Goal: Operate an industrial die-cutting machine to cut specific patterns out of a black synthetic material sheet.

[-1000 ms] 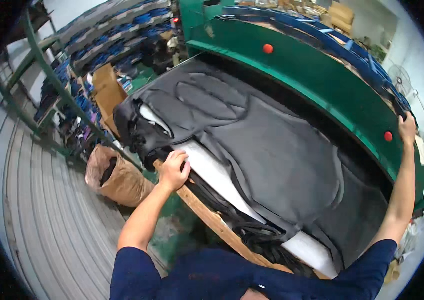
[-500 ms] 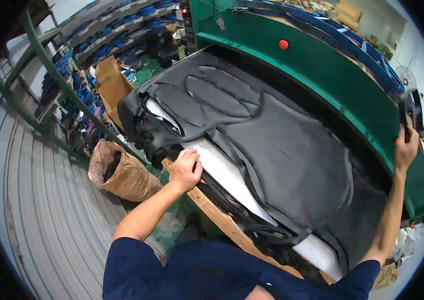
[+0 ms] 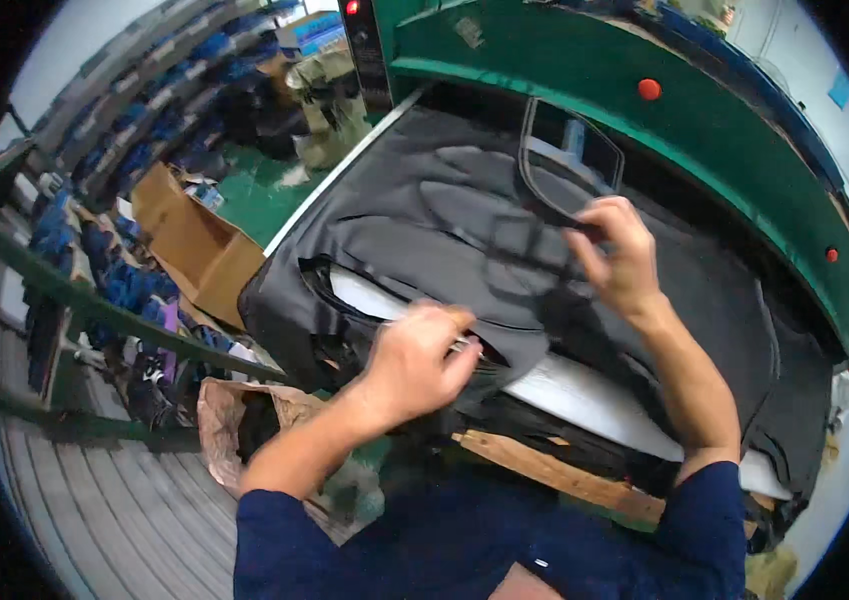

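Thin frame [image 3: 523, 165] (tilted) above dark sheet [image 3: 719, 310]

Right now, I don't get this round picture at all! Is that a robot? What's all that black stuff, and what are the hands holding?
There's no robot here, just a person working with bare hands. The camera sits on the person's head and looks down, and its very wide lens bends straight edges.

The black sheet material spreads over the work surface, with curvy lines and gaps in it. A white strip shows near the person, beside a wooden board. Behind stands a big green metal beam with red knobs.

The right hand holds up a dark, rounded loop-shaped frame. The left hand is low over the black material, too blurred to tell whether it grips something.
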